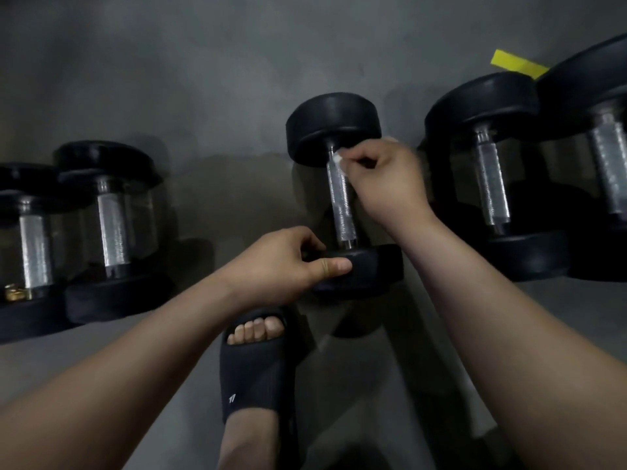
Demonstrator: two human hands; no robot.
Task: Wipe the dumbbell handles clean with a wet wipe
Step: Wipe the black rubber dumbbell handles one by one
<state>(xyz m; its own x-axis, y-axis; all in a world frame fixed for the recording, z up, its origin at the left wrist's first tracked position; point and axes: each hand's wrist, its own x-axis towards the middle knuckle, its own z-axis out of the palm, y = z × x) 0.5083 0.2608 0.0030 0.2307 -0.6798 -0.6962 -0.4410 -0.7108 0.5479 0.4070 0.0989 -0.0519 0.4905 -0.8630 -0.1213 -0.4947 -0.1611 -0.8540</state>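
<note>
The dumbbell (341,195) has a bright metal handle (342,201), rough with fine knurling, between matt black heads that look like rubber. The wet wipe (338,160) is a thin white scrap (mostly hidden in fingers). The floor (203,79) is dull grey, the slipper (252,371) matt black and ribbed.

There is only one view, from a wide-angle camera on the person's head. It looks forward and steeply down at the grey floor (210,96), close above both forearms. The picture edges bend, so the row of dumbbells (342,195) seems curved.
</note>
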